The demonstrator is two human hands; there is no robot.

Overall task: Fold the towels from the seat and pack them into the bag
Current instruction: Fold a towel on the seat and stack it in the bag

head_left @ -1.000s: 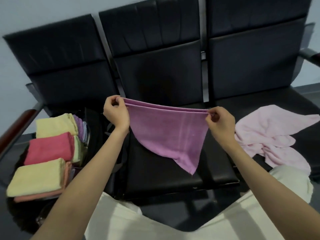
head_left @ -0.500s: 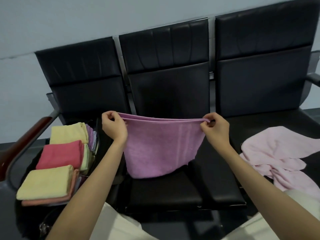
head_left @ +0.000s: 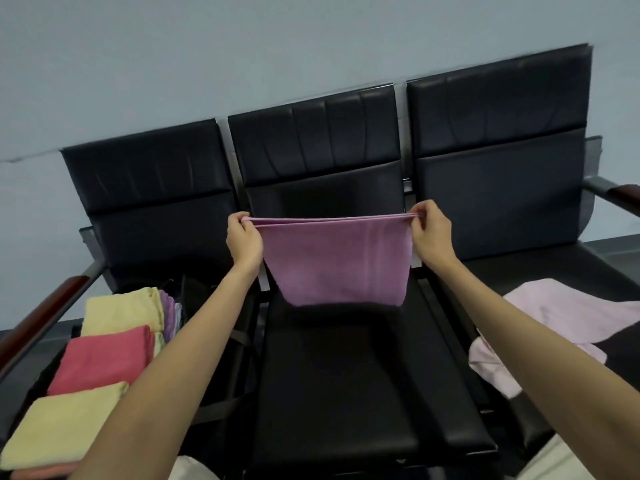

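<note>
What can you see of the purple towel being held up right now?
The purple terry-cloth towel looks soft and is folded double: layered edges run along its taut, level top. It hangs in the air in front of the middle black padded seat, its lower edge above the cushion, not clearly touching it. The left hand pinches the top left corner and the right hand the top right one. Nothing else touches it.

The bag (head_left: 194,299) is mostly hidden under folded towels (head_left: 104,355); the pale pink towel (head_left: 568,313) runs off-frame.
</note>
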